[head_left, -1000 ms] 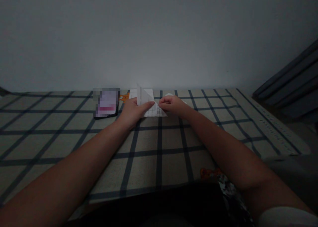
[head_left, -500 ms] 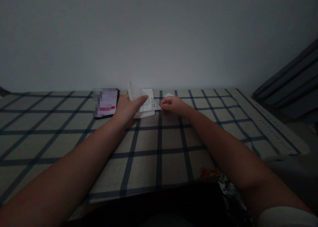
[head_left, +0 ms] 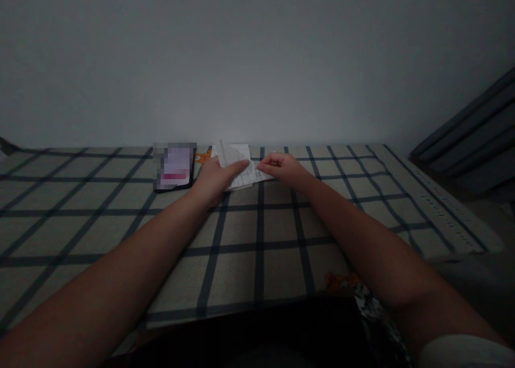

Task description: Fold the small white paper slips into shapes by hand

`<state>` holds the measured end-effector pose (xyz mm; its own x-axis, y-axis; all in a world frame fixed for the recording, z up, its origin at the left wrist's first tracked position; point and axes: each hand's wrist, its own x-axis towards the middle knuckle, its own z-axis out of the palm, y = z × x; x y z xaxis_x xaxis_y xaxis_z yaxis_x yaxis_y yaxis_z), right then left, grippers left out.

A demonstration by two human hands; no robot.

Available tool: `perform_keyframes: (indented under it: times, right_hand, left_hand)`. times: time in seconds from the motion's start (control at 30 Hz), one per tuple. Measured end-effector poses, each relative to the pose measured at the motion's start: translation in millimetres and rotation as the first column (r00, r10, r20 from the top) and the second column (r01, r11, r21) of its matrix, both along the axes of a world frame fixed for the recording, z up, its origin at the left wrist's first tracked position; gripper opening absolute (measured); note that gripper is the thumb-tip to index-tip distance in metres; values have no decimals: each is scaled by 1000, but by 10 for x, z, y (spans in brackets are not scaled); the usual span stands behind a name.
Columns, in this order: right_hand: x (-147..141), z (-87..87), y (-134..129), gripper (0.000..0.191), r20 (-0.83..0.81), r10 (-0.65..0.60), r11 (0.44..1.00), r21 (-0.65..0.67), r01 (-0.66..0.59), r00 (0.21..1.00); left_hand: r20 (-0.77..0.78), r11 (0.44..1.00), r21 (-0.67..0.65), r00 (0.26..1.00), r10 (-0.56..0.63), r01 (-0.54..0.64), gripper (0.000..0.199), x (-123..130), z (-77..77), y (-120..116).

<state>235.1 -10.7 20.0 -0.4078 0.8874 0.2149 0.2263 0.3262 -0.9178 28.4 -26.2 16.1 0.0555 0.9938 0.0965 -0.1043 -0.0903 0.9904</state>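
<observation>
Thin white printed papers [head_left: 240, 181] lie at the back of the table, in the middle of the view. My left hand [head_left: 213, 180] is closed on them from the left, its thumb across the top and the other fingers mostly hidden. One sheet curls up beside that thumb. From the right, my right hand [head_left: 284, 167] pinches the papers' right end between thumb and forefinger. A printed strip shows between the two hands. In the dim light I cannot read the print.
A phone [head_left: 175, 167] with a lit screen lies left of my left hand, an orange figure [head_left: 204, 156] beside it. The checked tablecloth [head_left: 281, 266] reaches back to a grey wall [head_left: 257, 62]. A dark curtain [head_left: 475, 137] hangs at the right.
My left hand and the papers have shifted slightly right. A printed strip now spans to my right fingers, and the white corner behind my right hand hardly shows.
</observation>
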Motion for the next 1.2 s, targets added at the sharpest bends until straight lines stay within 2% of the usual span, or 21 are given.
perform_keyframes:
  times: [0.27,0.57,0.7,0.9,1.07,1.2]
  right_hand:
    - [-4,13,7,35,60,-60,994,96,54,996]
    - [-3,47,3,32,41,-22,1000,8,22,999]
    - [5,72,-1,27,34,-28,1000,-12,28,999]
    - [55,83,-1,21,74,-82,996,-39,85,994]
    - [66,73,7,16,68,-80,996,-21,82,994]
    - [10,48,-4,21,20,-35,999,-19,36,999]
  left_hand:
    - [-57,993,94,997,-60,65,51,-17,-78,53]
    - [-16,989,148,999,35,-32,44,9,-31,10]
    - [-22,988,147,999,43,-39,41,4,-22,18]
    - [-36,976,151,986,164,-157,39,-65,0,86]
    - [-112,992,119,992,64,-50,42,-66,22,41]
    - [-203,996,88,979,-17,35,44,-55,-16,5]
